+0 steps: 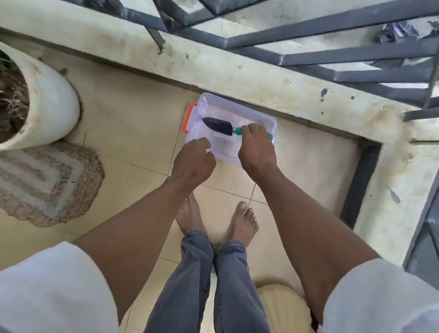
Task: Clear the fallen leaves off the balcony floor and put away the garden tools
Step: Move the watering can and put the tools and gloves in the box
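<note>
A clear plastic storage box point(249, 111) with an orange latch point(190, 117) stands on the tiled balcony floor against the low wall. Inside it lies a garden trowel point(217, 125) with a dark blade and a green handle. My right hand point(258, 149) grips that handle over the box's right half. My left hand point(195, 161) is curled at the box's near rim; whether it holds the rim is hidden by the hand itself.
A white planter point(51, 101) with dry leaves and soil stands at the left, a woven mat point(40, 176) in front of it. A dark metal railing point(288, 42) tops the low wall. My bare feet point(216, 220) stand just behind the box. A cream cushion point(284, 315) lies at the lower right.
</note>
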